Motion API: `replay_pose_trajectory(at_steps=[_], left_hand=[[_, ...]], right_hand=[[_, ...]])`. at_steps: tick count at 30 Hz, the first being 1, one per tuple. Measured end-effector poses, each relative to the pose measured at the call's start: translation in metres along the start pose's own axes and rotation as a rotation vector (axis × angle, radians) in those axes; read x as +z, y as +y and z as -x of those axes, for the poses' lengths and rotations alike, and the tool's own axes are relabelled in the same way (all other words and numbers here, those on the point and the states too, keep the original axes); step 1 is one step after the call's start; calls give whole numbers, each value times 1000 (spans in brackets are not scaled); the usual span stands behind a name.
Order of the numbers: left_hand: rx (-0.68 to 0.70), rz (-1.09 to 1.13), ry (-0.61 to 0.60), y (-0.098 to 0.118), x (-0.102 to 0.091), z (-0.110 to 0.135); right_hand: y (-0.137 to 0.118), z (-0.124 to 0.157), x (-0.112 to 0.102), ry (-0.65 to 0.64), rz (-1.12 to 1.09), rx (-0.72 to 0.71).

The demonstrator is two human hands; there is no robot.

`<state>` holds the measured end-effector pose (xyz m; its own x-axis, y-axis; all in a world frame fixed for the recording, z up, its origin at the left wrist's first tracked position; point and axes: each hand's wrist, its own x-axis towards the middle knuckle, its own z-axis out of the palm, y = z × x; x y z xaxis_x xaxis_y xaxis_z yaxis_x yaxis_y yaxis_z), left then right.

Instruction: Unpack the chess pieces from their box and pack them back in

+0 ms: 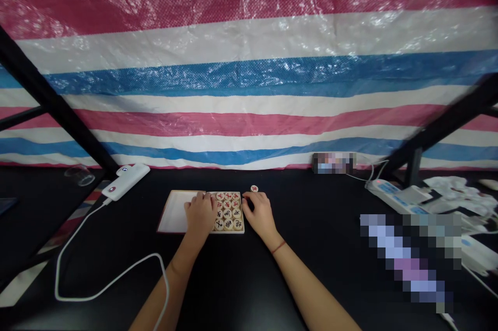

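Observation:
An open box of Chinese chess pieces lies on the black table. Round, pale pieces with red and black characters fill its right part in rows. My left hand rests over the left side of these pieces, fingers bent but apart and covering some of them. To its left is the white inside of the box lid. At the box's right edge is my right hand, thumb and forefinger curved with a gap between them. One loose red-marked piece sits just beyond its fingers; whether they touch it I cannot tell.
A white power bank lies at the back left, its white cable looping toward my left forearm. At the right are a power strip, tangled white cables and blurred items. Black metal bars and a striped sheet bound the table.

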<state>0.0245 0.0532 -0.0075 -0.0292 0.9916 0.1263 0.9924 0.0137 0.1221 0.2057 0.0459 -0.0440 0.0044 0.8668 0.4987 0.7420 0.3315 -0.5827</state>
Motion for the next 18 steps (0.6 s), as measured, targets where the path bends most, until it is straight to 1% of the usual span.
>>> replay_pose_trajectory(at_steps=[5, 10, 14, 16, 18], left_hand=[[4, 30, 14, -4, 0, -1], [63, 74, 52, -8, -2, -1], [123, 117, 61, -11, 0, -1], [148, 162, 108, -12, 1, -2], [201, 263, 214, -12, 2, -2]], right_hand=[[0, 0, 0, 5, -24, 4], [0, 0, 0, 20, -45, 0], [1, -1, -2, 23, -53, -18], [-3, -1, -6, 41, -55, -60], [-11, -1, -11, 56, -53, -154]])
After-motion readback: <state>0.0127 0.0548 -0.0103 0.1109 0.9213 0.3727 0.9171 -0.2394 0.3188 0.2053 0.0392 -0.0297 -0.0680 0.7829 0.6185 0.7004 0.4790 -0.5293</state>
